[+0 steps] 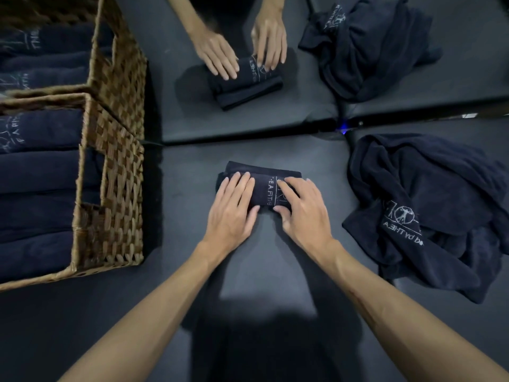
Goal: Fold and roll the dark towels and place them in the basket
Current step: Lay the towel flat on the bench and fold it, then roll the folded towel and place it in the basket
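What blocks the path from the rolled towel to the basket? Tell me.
Nothing visible does. The rolled towel lies under both hands, left hand and right hand, and bare dark mat runs from it to the wicker basket on the left, whose top is open.

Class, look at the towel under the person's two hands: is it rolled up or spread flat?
Rolled up. The towel forms a compact bundle on the mat, with the left hand and right hand pressing on it.
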